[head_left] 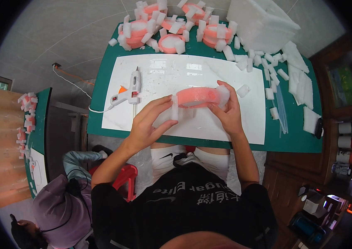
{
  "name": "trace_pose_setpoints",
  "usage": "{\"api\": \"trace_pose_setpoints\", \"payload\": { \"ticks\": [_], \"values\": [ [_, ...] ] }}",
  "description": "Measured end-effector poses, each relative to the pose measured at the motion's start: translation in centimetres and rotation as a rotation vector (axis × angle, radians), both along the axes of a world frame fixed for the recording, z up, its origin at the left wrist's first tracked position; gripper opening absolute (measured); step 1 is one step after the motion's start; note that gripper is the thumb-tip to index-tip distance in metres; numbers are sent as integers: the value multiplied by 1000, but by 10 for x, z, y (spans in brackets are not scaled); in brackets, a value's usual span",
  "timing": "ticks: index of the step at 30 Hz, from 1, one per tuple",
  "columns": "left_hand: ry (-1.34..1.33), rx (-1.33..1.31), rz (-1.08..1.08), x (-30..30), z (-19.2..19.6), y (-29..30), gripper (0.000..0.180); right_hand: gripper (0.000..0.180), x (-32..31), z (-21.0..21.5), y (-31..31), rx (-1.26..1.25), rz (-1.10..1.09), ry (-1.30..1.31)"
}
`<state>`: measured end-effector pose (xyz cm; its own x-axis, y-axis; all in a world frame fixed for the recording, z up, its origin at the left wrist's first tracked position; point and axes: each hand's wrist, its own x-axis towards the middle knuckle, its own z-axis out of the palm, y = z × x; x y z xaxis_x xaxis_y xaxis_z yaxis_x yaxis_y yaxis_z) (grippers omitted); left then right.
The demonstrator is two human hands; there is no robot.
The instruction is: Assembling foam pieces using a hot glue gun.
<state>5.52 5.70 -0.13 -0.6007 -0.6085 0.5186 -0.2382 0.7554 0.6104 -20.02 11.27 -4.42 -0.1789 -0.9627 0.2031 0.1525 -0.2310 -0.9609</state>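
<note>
Over the white board, my right hand (229, 116) grips the right end of a pink foam ring (196, 95), where a white foam piece (224, 96) sits against it. At the ring's left end, my left hand (149, 120) pinches an upright white foam block (174, 110) between thumb and fingers. That block meets the ring's edge; whether it is stuck there I cannot tell. A white glue gun (133, 88) with an orange trigger lies on the board left of my hands. Close to my right fingertips rests a loose foam block (243, 90).
The white board (155, 68) lies on a green table (101, 87). Pink rings with white blocks (136, 31) crowd the far side. Loose foam pieces, foam sheets (300, 83), clear glue sticks (282, 108) and a large white foam block (259, 25) occupy the right. Another person sits at lower left.
</note>
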Motion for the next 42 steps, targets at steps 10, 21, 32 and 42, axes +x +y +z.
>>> {"api": "trace_pose_setpoints", "payload": {
  "ticks": [10,21,32,42],
  "values": [
    [7,63,-105,5,9,-5,37,65,-3,-5,2,-8,-6,-39],
    [145,572,-283,-1,13,-10,42,67,2,-4,7,30,42,-200],
    [299,924,-567,-11,-8,-21,39,68,-2,-5,6,26,140,-110],
    [131,544,-319,-3,0,-24,33,62,-14,17,18,92,10,-17]
  ]
}}
